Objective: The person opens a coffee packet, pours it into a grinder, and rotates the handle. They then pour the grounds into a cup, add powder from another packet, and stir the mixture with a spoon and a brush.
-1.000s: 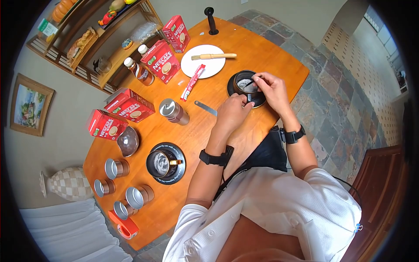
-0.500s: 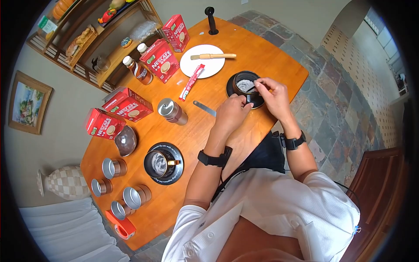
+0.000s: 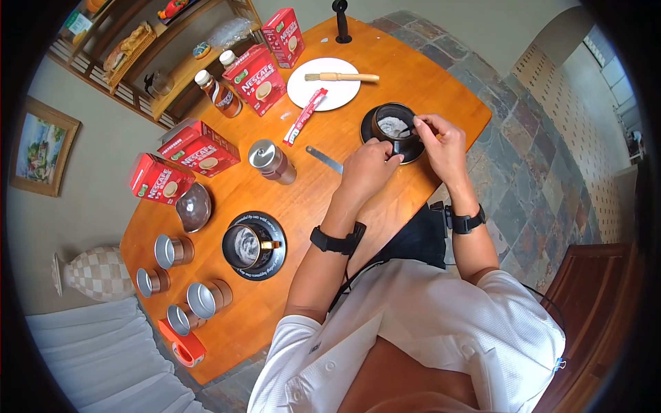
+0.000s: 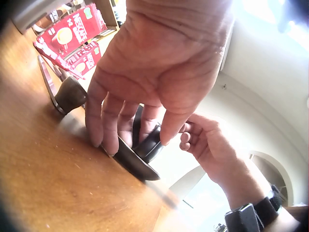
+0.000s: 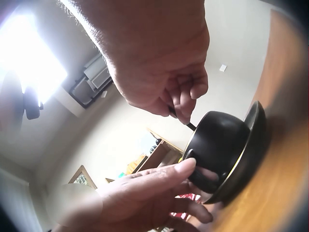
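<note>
A black cup with whitish froth inside stands on a black saucer near the table's right edge. My left hand holds the cup by its handle, thumb on top and fingers beside it. Between thumb and fingertips, my right hand pinches a thin dark spoon over the cup's rim. Its lower end is hidden inside the cup. Left of my forearm, a second black cup with a gold handle and frothy drink sits on a lettered saucer.
A white plate bears a wooden brush; a red sachet overlaps its edge. Nearby are a metal strip, a lidded canister and red Nescafe boxes. Several metal tins and orange tape stand at left.
My right hand has shifted slightly right and down with the spoon, now at the cup's right side. My left hand stays at the handle. The head view has shifted a little.
</note>
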The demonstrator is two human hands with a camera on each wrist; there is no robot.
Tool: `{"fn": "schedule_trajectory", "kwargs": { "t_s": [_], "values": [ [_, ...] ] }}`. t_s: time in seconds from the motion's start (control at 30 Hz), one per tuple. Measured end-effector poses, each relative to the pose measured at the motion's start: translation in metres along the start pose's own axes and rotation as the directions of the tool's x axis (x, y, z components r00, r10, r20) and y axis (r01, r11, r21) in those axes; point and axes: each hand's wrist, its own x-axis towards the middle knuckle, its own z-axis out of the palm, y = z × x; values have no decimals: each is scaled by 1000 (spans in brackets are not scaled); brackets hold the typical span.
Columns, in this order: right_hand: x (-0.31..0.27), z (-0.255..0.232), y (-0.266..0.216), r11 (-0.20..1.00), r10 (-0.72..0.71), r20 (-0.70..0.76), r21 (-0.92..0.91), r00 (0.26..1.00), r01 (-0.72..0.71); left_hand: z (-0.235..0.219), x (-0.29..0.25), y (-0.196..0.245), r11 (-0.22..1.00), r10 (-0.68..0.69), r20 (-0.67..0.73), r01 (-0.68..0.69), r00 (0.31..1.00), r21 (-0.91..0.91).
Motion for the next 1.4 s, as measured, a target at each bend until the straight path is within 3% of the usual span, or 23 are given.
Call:
{"fn": "schedule_trajectory", "kwargs": {
  "t_s": [0.1, 0.27, 0.33, 0.5, 0.7, 0.9, 1.03, 1.23, 1.4],
  "values": [
    [2, 11, 6, 997, -66, 34, 53, 997, 65, 1, 0, -2, 1000, 9, -14, -8, 1000, 25],
    [16, 13, 9, 999, -30, 45, 22, 999, 29, -1, 0, 0, 999, -4, 7, 3, 1000, 50],
    [16, 9, 11, 999, -46, -31, -8, 998, 46, 0, 0, -1, 999, -2, 0, 2, 1000, 48],
    [4, -4, 4, 997, -15, -3, -80, 1000, 15, 0, 0, -1, 1000, -5, 5, 4, 1000, 29],
    [10, 9, 4, 999, -40, 112, 18, 993, 38, 0, -1, 0, 999, -10, -3, 10, 1000, 36],
    [20, 10, 11, 1000, -10, -8, -15, 1000, 10, 3, -2, -4, 999, 30, -35, -29, 999, 21],
    [9, 0, 9, 999, 15, -14, -41, 1000, -16, 1, -1, -2, 1000, -1, 5, 1, 1000, 23],
    [13, 14, 4, 998, -45, 94, 46, 995, 41, 1, 0, -3, 998, 17, 1, -17, 1000, 63],
    [20, 8, 8, 1000, -25, 32, 1, 999, 25, 1, -1, -1, 999, 1, -7, -1, 1000, 51]
  ]
}}
